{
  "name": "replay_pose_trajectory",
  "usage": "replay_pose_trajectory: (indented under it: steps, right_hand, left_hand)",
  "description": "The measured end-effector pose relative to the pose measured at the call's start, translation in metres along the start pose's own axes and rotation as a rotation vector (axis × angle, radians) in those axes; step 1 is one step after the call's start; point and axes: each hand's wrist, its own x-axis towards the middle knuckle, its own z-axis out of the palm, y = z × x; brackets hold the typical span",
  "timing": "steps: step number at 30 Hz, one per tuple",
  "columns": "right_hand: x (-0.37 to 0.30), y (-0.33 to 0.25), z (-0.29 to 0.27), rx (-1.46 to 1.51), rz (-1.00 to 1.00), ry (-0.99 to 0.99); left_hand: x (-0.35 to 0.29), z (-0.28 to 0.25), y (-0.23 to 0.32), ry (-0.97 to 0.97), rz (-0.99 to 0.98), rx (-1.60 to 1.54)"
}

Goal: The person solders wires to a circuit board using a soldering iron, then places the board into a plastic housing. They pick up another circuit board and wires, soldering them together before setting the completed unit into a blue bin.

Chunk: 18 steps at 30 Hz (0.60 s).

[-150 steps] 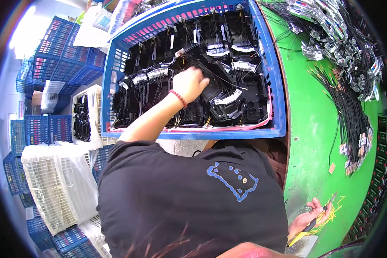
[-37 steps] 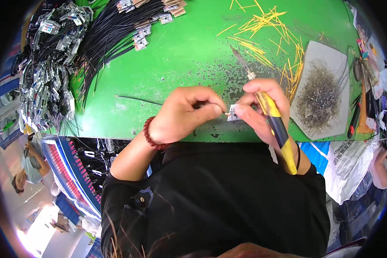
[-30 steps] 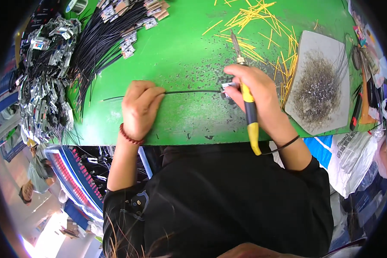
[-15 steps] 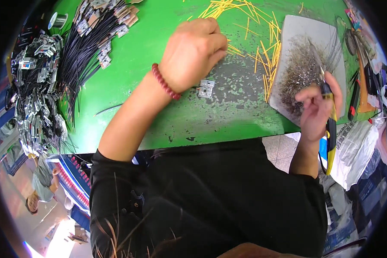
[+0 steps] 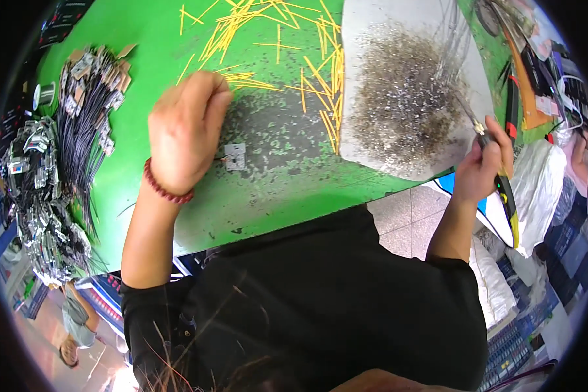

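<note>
My left hand [image 5: 186, 130], with a dark red bead bracelet at its wrist, is closed above the green tabletop, beside loose yellow wires [image 5: 245, 81]. Whatever its fingers may hold is hidden. Just right of this hand, a small white circuit board [image 5: 235, 157] lies flat on a worn grey patch. My right hand [image 5: 480, 166] is wrapped round a soldering iron [image 5: 484, 138] with a black and yellow handle. The iron's metal tip points up and left, over the right side of a pale sheet [image 5: 366, 153] covered in dark, glittering solder bits [image 5: 405, 98].
On the left lie a bundle of black cables with small boards [image 5: 85, 98] and a heap of silvery connector parts [image 5: 36, 176]. A solder spool [image 5: 44, 95] stands by them. Hand tools, including a red and black one [image 5: 513, 108], lie at the right edge. Another person [image 5: 78, 320] shows lower left.
The whole view has shifted, so the table appears further left. My left hand has moved left relative to the small board. My right fingers have closed round the iron, which moved right over the sheet.
</note>
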Motion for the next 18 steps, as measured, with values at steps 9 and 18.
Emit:
replay_pose_trajectory:
  steps: [9,18]
  right_hand:
    - [0.006,0.009,0.006,-0.125,0.048,-0.016]
    - [0.004,0.007,0.007,0.040,-0.034,-0.048]
  left_hand:
    - [-0.029,-0.017,0.008,-0.008,-0.189,-0.258]
    - [-0.063,-0.026,0.016,0.016,-0.321,-0.312]
